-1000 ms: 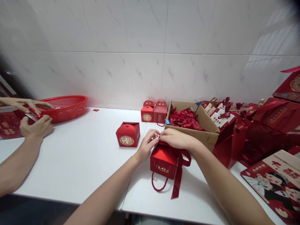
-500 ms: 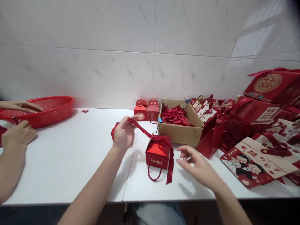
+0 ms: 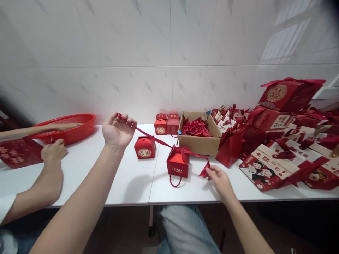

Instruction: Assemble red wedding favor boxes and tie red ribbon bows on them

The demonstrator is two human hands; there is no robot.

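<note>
A small red gift box [image 3: 178,165] with gold lettering stands on the white table, a rope handle hanging at its front. A dark red ribbon [image 3: 161,142] runs through its top and stretches out to both sides. My left hand [image 3: 119,131], raised to the left, has its fingers curled round one end of the ribbon. The other end is pinched in my right hand [image 3: 218,180], low on the right of the box. Between my left forearm and that box sits another red gift box [image 3: 145,147] with a round gold emblem.
Two small red boxes [image 3: 166,124] stand by the wall. A cardboard box [image 3: 202,145] holds red ribbons. Red gift bags [image 3: 267,169] and boxes are piled at right. Left, a co-worker's hands [image 3: 54,151] are at a red basket [image 3: 90,132] and a red bag [image 3: 21,153].
My left hand has drawn its ribbon end out to the left and up. My right hand has taken hold of the other end. The ribbon's loop on the box top has come out straighter.
</note>
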